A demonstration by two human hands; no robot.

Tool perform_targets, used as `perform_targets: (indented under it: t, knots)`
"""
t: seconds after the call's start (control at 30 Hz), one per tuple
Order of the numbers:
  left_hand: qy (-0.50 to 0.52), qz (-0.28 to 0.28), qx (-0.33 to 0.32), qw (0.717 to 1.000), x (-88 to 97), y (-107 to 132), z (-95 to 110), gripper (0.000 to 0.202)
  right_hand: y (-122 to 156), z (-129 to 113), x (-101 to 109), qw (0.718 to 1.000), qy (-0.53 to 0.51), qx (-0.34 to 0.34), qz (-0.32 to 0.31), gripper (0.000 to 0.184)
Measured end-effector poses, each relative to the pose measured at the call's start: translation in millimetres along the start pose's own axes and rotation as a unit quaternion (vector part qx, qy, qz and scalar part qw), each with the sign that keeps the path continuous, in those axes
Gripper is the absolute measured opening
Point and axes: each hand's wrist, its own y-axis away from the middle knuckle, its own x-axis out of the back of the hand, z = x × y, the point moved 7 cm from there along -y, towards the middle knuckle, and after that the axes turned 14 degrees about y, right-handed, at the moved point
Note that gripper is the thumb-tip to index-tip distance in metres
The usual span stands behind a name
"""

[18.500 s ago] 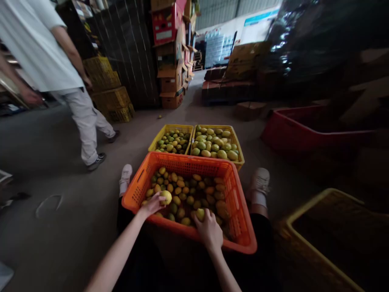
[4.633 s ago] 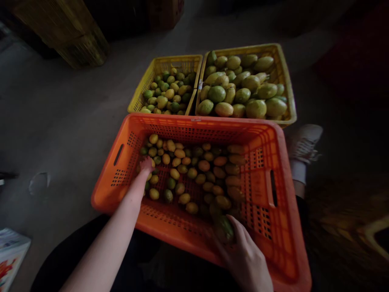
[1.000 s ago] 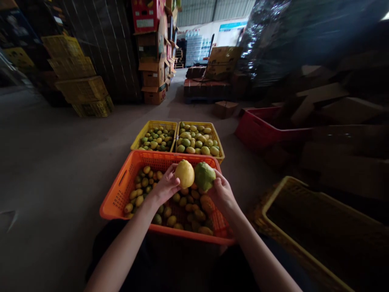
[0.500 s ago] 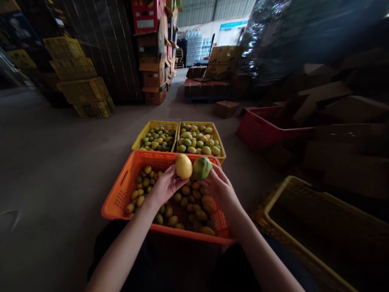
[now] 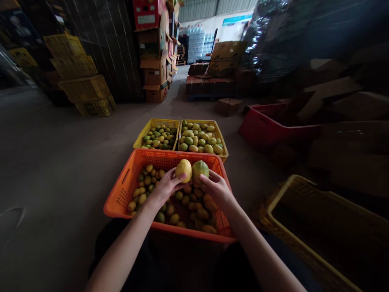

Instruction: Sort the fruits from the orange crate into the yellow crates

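Observation:
My left hand point(image 5: 165, 187) is closed around a smooth, rounded yellow fruit point(image 5: 184, 168), thumb across its near side. Beside it, my right hand point(image 5: 217, 188) grips a green fruit point(image 5: 199, 168) with a yellowish patch turned toward me. The two fruits are held side by side, close together, above an orange plastic crate point(image 5: 113, 206). Inside that crate lie several smaller-looking yellow, green and orange-tinted fruits point(image 5: 174, 219), partly hidden by my hands and forearms. The exact kind of fruit is not certain.
Two yellow crates of similar fruit, left point(image 5: 137, 140) and right point(image 5: 224, 147), stand beyond the orange one. A yellow crate point(image 5: 291, 180) is at my right, a red bin point(image 5: 258, 127) farther back. Stacked crates point(image 5: 85, 87) and cardboard boxes point(image 5: 154, 77) rise behind.
The fruit in my right hand has been turned, so its yellowish side now shows. My left thumb has moved onto the front of the yellow fruit. Both fruits sit slightly lower.

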Motion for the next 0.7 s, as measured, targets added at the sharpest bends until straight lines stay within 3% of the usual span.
perform_targets:
  t: [0.23, 0.7]
  knots:
    - [0.017, -0.006, -0.048, 0.999, 4.4, -3, 6, 0.030, -1, -3, 3, 0.997, -0.066, 0.001, 0.047, 0.036]
    - [0.101, 0.055, -0.031, 0.993, 19.2, -8, 9, 0.019, -7, -7, 9, 0.992, -0.123, 0.006, -0.016, 0.027]
